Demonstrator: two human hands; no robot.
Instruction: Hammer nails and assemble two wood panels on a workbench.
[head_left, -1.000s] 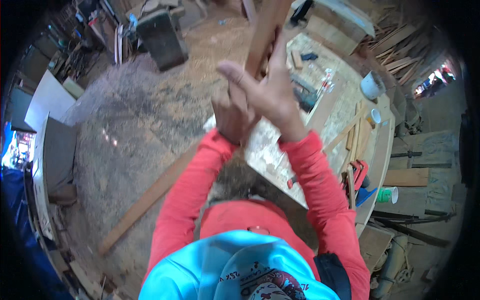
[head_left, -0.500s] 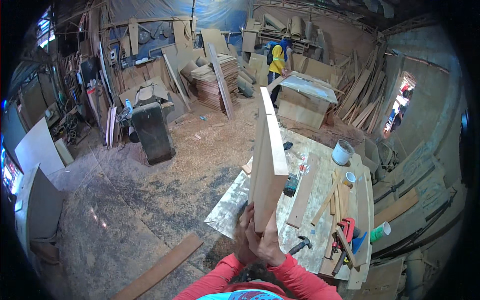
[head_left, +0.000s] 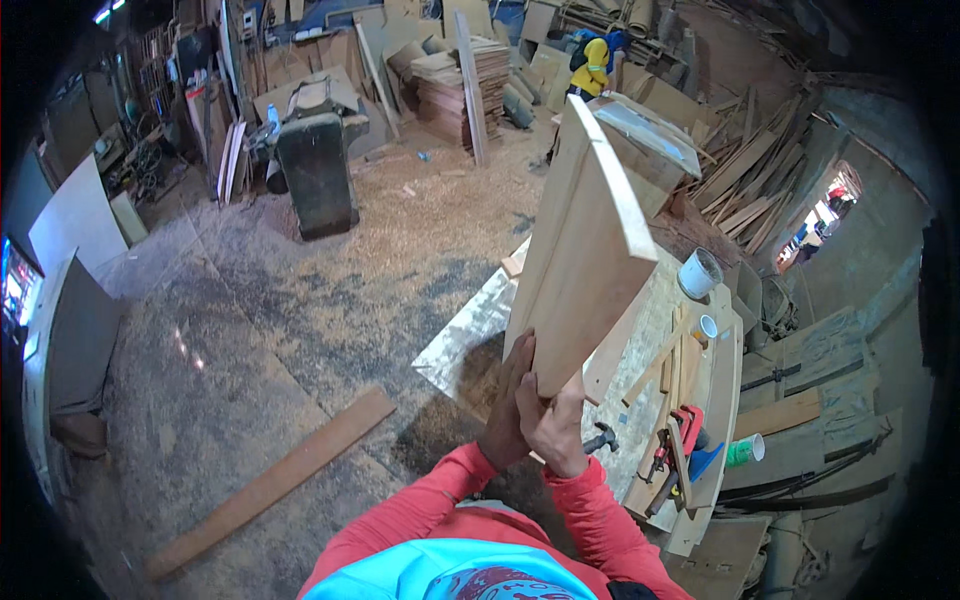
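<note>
Above the counter (head_left: pixel 700 400) | both hands, left (head_left: pixel 505 415) and right (head_left: pixel 553 428), grip closed on a board's (head_left: pixel 585 250) lower end | board raised upright, not set down

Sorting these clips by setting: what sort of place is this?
Most likely a woodworking shop. Sawdust and shavings cover the concrete floor, pale cut boards are stacked at the back, and a hammer and red clamp lie on the cluttered workbench beside the pale wooden panel both hands hold.
</note>
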